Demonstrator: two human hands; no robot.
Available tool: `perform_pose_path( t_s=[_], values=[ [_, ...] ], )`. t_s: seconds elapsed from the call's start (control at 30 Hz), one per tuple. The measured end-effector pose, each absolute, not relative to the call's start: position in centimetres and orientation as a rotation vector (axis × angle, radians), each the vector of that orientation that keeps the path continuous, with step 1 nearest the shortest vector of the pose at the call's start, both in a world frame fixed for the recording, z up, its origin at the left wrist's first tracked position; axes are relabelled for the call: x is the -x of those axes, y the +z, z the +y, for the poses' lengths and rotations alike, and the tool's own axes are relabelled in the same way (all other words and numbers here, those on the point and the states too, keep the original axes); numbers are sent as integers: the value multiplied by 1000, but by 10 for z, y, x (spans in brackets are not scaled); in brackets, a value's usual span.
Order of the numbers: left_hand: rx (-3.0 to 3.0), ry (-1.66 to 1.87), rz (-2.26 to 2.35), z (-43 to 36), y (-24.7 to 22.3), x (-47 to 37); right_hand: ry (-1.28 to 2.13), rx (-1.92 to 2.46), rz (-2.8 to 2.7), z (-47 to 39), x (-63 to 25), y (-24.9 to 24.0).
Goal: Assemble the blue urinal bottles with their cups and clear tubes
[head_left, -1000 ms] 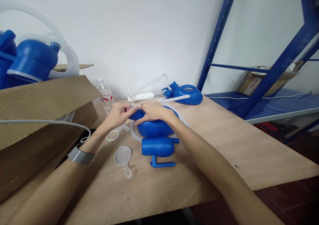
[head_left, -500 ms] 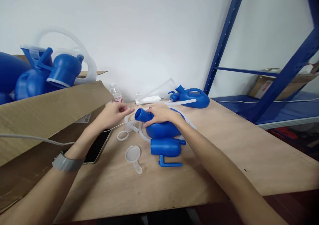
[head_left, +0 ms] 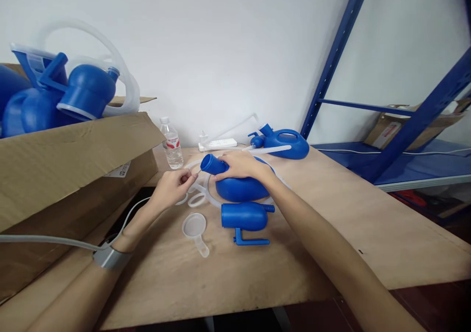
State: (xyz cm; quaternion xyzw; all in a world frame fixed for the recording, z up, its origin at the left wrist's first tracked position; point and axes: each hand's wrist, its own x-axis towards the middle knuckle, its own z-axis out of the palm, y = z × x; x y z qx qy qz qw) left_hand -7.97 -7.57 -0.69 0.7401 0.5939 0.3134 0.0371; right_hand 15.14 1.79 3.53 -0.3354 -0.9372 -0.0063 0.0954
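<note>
My right hand (head_left: pixel 239 165) is closed around the neck end of a blue plastic urinal bottle (head_left: pixel 241 190) lying on the table, its open mouth pointing left. Just left of that mouth, my left hand (head_left: pixel 173 187) is pinched; something thin shows at its fingertips, too small to name. A clear hose (head_left: pixel 209 197) loops under and around the bottle, partly hidden. White rings (head_left: pixel 196 199) lie below my left fingers. Nearer me are a translucent round cap with a tab (head_left: pixel 195 225), a blue cup-shaped part (head_left: pixel 244 217) and a blue L-shaped handle piece (head_left: pixel 252 242).
A cardboard box (head_left: pixel 121 131) full of blue bottles (head_left: pixel 86 91) and hoses stands at left. Behind are a water bottle (head_left: pixel 172 145), a power strip (head_left: pixel 219 144) and another blue urinal bottle (head_left: pixel 287 144). A grey cable (head_left: pixel 47 240) crosses my left wrist. Blue shelving (head_left: pixel 397 163) rises at right.
My left hand has moved slightly down and closer to the bottle's mouth, its fingers pinched together. The ring near it has shifted right. My right hand keeps its hold on the bottle.
</note>
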Motion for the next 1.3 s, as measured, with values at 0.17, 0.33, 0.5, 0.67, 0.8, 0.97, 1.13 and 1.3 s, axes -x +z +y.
perform_pose_path(
  t_s=[0.17, 0.33, 0.5, 0.67, 0.8, 0.97, 1.13, 1.3],
  values=[
    [-2402, 749, 1616, -81, -14, 79, 20, 972, -2769, 16, -154, 37],
    [-2581, 358, 1422, -88, -16, 79, -34, 918, -2740, 18, -155, 32],
    [-2530, 215, 1277, -85, -19, 82, -123, 935, -2748, 22, -154, 26],
    [-2469, 203, 1361, -80, -18, 84, -157, 908, -2734, 25, -155, 23],
    [-2376, 235, 1362, -79, -21, 88, -144, 921, -2728, 25, -155, 22],
    [-2366, 265, 1364, -75, -23, 93, -129, 942, -2728, 25, -154, 23],
    [-2350, 720, 1414, -78, -10, 89, -138, 936, -2718, 23, -153, 23],
    [-1853, 1379, 1604, -85, 4, 85, -161, 925, -2690, 20, -152, 23]
  ],
)
